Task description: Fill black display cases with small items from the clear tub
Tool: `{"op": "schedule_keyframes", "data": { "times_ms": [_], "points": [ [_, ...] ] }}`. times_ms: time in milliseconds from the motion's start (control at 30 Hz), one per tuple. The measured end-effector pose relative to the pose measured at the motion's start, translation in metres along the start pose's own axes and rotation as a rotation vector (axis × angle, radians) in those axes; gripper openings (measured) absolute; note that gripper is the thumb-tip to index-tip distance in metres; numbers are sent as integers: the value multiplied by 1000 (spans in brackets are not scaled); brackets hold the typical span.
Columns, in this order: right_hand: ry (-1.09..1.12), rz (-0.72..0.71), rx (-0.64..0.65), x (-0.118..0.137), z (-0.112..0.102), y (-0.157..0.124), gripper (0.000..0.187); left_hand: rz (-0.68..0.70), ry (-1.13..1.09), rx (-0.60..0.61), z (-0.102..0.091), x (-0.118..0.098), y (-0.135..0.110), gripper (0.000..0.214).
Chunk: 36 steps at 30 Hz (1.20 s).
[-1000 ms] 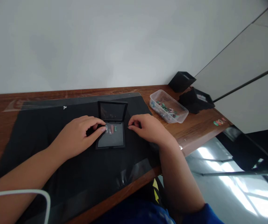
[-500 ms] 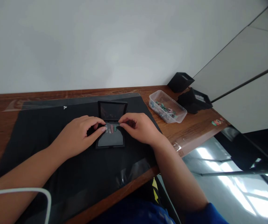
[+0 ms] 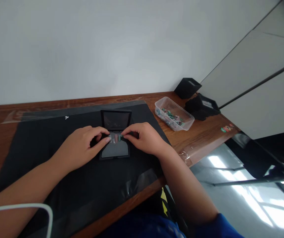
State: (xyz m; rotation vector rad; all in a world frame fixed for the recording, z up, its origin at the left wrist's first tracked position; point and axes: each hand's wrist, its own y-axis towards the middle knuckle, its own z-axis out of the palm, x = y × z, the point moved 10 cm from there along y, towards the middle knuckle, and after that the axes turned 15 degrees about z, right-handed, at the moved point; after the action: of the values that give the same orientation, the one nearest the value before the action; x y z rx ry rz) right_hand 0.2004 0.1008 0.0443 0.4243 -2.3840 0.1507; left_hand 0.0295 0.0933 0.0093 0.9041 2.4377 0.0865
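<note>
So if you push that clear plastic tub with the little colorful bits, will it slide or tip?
The clear plastic tub would probably slide, not tip: it looks low and wide on the smooth wooden table. It seems light, with thin walls and few small pieces inside, which might rattle about.

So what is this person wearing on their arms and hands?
Nothing on the left hand or right hand: no gloves, rings or watch visible. Both forearms are bare. A blue sleeve shows at the right upper arm.
</note>
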Motion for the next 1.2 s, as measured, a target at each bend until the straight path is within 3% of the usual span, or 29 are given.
{"op": "schedule_keyframes", "data": {
  "times_ms": [167,400,1000,1200],
  "points": [
    [120,-6,50,-1,-1,0,21,2,-7,0,0,0,-1,46],
    [102,24,80,-1,3,-1,25,3,-18,5,-1,-2,1,48],
    [-10,51,-13,2,-6,-4,33,2,1,10,-1,-1,1,43],
    [-17,-18,-1,11,0,-8,29,37,11,-15,-2,-5,1,44]
  ]
}}
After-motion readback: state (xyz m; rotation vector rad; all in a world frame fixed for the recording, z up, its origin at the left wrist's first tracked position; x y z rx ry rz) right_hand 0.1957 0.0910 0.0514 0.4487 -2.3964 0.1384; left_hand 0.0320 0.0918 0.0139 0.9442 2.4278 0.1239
